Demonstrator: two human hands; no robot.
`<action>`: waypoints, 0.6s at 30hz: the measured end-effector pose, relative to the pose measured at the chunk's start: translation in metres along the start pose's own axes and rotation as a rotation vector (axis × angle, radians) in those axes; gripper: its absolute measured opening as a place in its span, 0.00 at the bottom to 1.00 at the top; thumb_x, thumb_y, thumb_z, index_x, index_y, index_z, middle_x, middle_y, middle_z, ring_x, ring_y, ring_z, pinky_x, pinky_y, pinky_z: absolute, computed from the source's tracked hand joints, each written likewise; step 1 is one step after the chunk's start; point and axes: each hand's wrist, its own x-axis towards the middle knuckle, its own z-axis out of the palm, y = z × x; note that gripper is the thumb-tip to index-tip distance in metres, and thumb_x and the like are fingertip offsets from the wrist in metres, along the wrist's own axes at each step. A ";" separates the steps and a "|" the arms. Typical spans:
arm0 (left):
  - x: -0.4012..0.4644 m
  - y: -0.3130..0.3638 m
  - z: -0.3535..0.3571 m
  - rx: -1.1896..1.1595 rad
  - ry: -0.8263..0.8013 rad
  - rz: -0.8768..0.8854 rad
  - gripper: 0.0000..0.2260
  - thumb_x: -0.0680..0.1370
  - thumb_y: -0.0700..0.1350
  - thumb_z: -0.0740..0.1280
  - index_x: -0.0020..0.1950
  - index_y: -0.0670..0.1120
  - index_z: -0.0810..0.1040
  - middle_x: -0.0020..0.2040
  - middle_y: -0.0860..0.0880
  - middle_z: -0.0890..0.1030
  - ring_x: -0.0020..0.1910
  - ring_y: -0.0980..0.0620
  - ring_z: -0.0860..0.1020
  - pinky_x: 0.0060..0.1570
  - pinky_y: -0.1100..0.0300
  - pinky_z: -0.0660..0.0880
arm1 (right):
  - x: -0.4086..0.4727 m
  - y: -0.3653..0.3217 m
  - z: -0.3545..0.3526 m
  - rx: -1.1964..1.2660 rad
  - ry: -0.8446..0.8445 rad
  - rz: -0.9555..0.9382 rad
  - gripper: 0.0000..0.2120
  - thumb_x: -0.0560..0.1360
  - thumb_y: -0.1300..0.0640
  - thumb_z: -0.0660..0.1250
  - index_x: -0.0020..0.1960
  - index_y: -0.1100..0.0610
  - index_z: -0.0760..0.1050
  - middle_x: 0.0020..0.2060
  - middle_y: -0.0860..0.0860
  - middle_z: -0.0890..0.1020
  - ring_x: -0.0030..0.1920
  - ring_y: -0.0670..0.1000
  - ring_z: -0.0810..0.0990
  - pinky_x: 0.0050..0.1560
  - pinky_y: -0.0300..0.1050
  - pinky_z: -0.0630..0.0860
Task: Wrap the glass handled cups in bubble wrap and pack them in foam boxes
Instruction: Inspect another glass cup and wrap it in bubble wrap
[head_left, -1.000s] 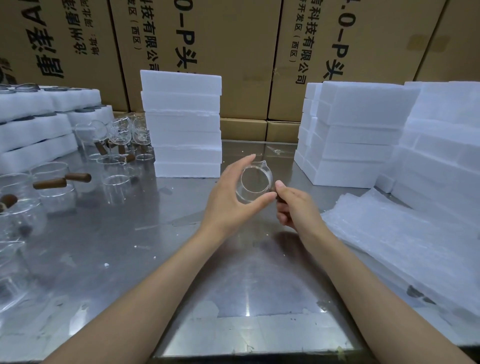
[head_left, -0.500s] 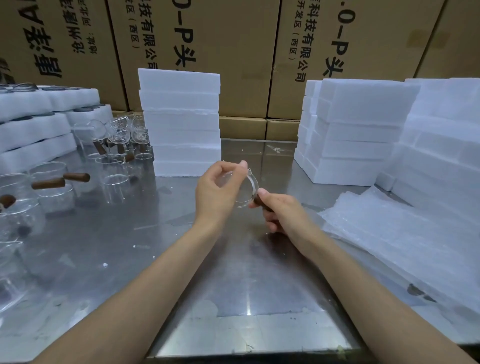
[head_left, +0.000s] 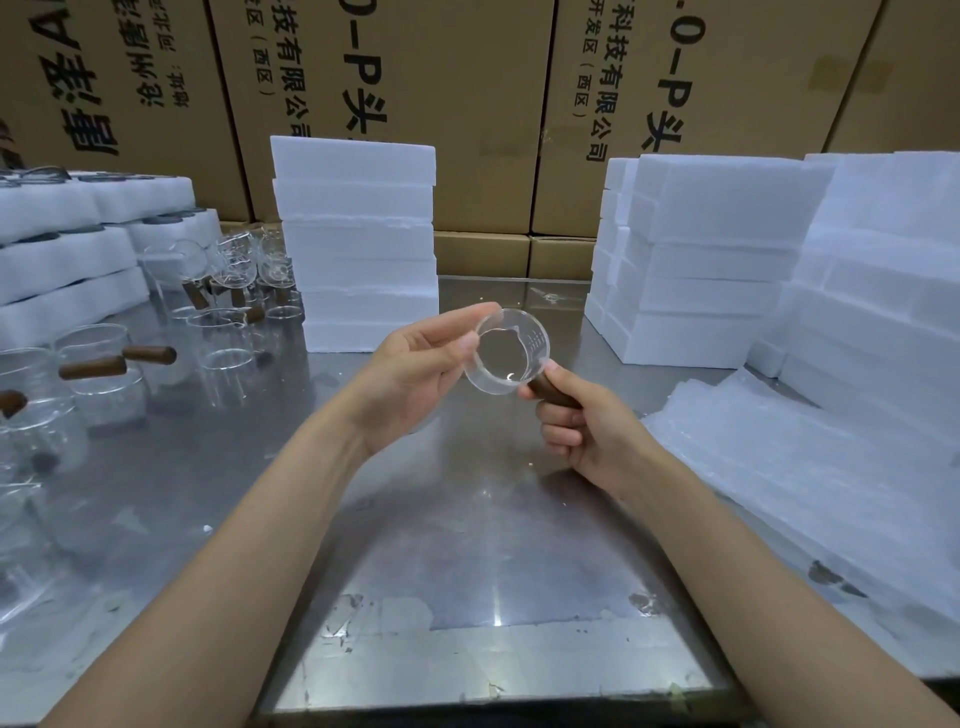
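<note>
A cup (head_left: 511, 349) is held above the middle of the table (head_left: 467, 519), the left hand (head_left: 415, 374) at its left side, the right hand (head_left: 587, 426) on its handle to the right. Far left lie foam trays (head_left: 78, 249), with more cups (head_left: 104, 374) before them. A foam stack (head_left: 358, 239) stands behind the hands, more foam stacks (head_left: 717, 260) far right. Bubble wrap (head_left: 810, 467) lies right, near. Cartons (head_left: 467, 104) stand behind all.
</note>
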 end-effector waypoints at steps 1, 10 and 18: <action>0.000 0.000 0.000 0.001 -0.016 0.007 0.21 0.73 0.38 0.64 0.67 0.41 0.73 0.64 0.47 0.78 0.68 0.53 0.72 0.69 0.63 0.66 | 0.000 0.000 -0.001 0.016 -0.006 0.007 0.19 0.79 0.45 0.57 0.39 0.56 0.77 0.21 0.43 0.58 0.20 0.43 0.57 0.23 0.34 0.59; 0.003 -0.010 0.002 0.234 0.008 0.068 0.27 0.66 0.38 0.77 0.63 0.51 0.75 0.63 0.52 0.79 0.64 0.58 0.75 0.61 0.64 0.72 | -0.001 0.001 0.002 0.033 -0.005 0.035 0.18 0.80 0.45 0.57 0.42 0.57 0.76 0.20 0.44 0.58 0.19 0.43 0.58 0.23 0.35 0.59; 0.003 -0.016 0.018 0.399 0.208 0.166 0.24 0.67 0.35 0.78 0.54 0.50 0.70 0.57 0.49 0.78 0.54 0.68 0.76 0.46 0.73 0.72 | 0.003 0.006 0.005 -0.072 0.030 -0.015 0.19 0.80 0.46 0.57 0.41 0.56 0.78 0.20 0.43 0.62 0.21 0.43 0.61 0.22 0.34 0.60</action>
